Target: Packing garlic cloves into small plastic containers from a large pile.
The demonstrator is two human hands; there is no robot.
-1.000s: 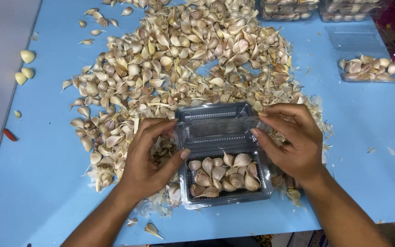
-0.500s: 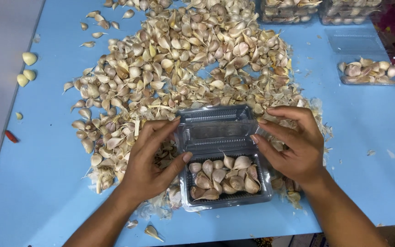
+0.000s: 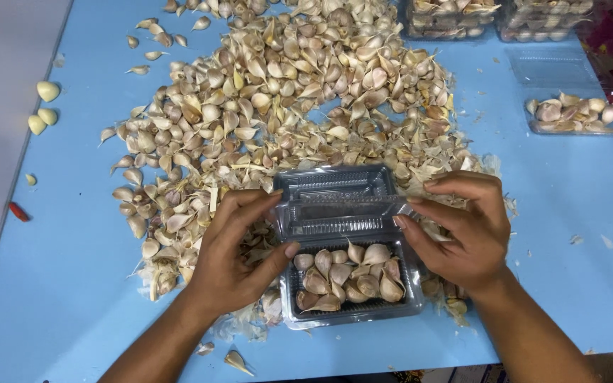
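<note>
A clear plastic clamshell box [image 3: 411, 298] sits at the near edge of the blue table, its tray filled with garlic cloves [image 3: 349, 278]. Its hinged lid [image 3: 338, 202] stands partly folded toward me over the tray. My left hand [image 3: 232, 252] grips the lid's left side, thumb on the tray's left rim. My right hand [image 3: 462, 230] grips the lid's right side with fingers and thumb. Just beyond the box spreads a big heap of loose garlic cloves [image 3: 285, 106].
The blue table [image 3: 72, 284] has a pale strip along its left edge with a few peeled cloves [image 3: 42, 106] and a small red bit [image 3: 19, 211]. An open tray of cloves [image 3: 569, 113] lies at right; filled clear boxes [image 3: 455, 18] stand at the back.
The lid has tipped further toward me over the tray, and both hands have shifted slightly with it along its sides.
</note>
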